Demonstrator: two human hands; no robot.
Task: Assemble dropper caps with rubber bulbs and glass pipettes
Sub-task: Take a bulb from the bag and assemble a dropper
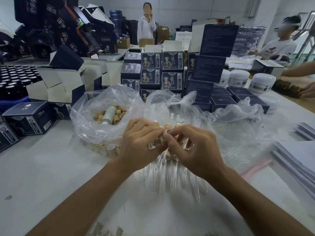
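White table, stacked navy boxes, pale walls

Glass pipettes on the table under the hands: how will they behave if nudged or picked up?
The glass pipettes look thin and clear, so probably fragile and light. They are round tubes lying loose on the flat table, so likely to roll, and probably slippery to pinch.

Head cam, fwd-down, close over table.
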